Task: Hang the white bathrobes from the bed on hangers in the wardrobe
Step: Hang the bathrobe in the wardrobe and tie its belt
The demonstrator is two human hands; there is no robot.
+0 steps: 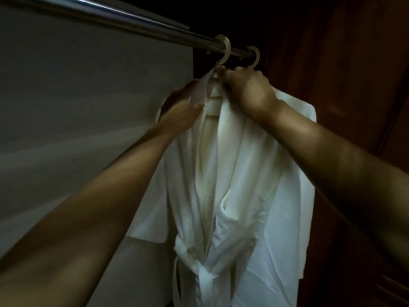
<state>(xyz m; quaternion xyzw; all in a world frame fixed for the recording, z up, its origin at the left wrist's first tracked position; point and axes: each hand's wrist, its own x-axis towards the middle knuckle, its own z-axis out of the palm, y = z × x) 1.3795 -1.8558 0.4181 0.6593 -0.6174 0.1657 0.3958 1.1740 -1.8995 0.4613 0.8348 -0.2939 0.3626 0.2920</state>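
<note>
Bare forearms up close, left fingers pinching the white bathrobe by its collar, right fingers curled round its top at the hanger, hooked on the wardrobe rod, second hanger just beside.

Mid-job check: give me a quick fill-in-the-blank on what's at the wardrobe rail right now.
1. ___ hanger hooks sit over the metal rail.
2. The front bathrobe has its belt ___ at the waist.
3. The left hand and the right hand both grip that robe at its ___.
Missing words: two; tied; collar.
</note>
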